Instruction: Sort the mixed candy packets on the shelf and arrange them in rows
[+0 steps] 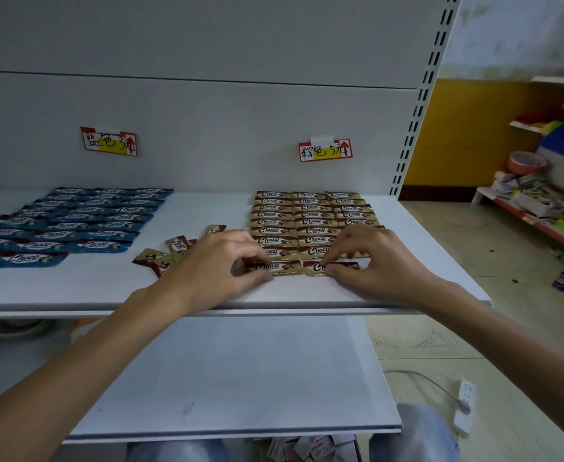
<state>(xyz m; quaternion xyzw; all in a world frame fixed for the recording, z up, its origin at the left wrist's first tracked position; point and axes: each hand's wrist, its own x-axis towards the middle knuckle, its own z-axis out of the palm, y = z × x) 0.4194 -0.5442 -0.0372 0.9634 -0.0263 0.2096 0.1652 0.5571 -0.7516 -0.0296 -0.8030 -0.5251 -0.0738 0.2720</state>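
Blue Choco packets [74, 221] lie in rows on the left of the white shelf [107, 288]. Brown-gold Choco packets [310, 215] lie in three columns on the right. My left hand [220, 261] pinches the nearest brown packet of the left column [285, 269] at its left end. My right hand [370, 258] pinches the nearest brown packet of the middle column [315, 268]. A few loose brown packets [160, 258] lie unsorted just left of my left hand, partly hidden by it.
Two handwritten price tags [109, 141] [325, 150] hang on the back panel. A lower white shelf [240, 378] juts out below. A power strip [465, 400] and litter lie on the floor at right, beside a cluttered low rack [540, 208].
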